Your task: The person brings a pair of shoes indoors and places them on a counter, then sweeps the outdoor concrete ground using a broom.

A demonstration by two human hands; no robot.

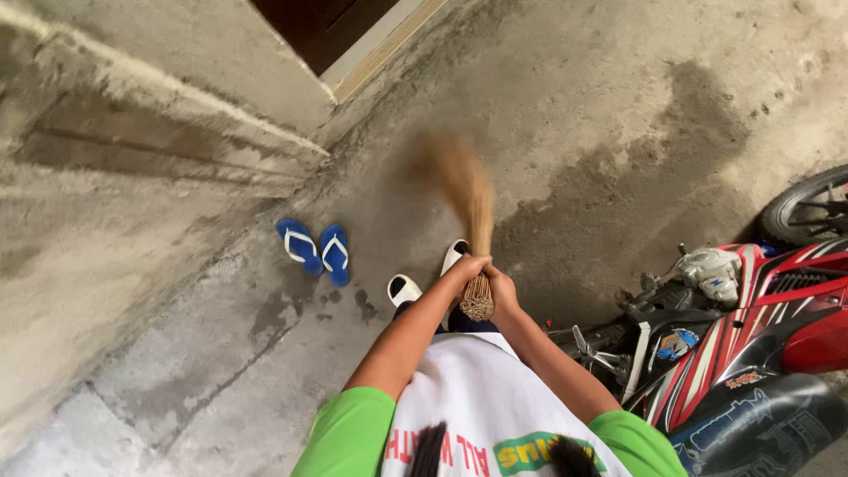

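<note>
On the concrete floor (618,132) ahead, the stick broom (468,199) blurs mid-stroke; sweeping looks underway, with dark stained patches far right not yet reached. Left hand (465,268) and right hand (502,287) both wrap the bundle's near end, arms extended forward. Blue slippers (314,250) lie left, a red motorcycle (760,327) right.

View from above of a person standing on a stained concrete floor (618,132). The left hand (465,268) and right hand (502,287) both grip the bound end of a stick broom (473,221), its bristles blurred over the floor. White shoes (405,288) show below the arms. Blue flip-flops (315,249) lie to the left; a red motorcycle (751,327) stands to the right.
</note>
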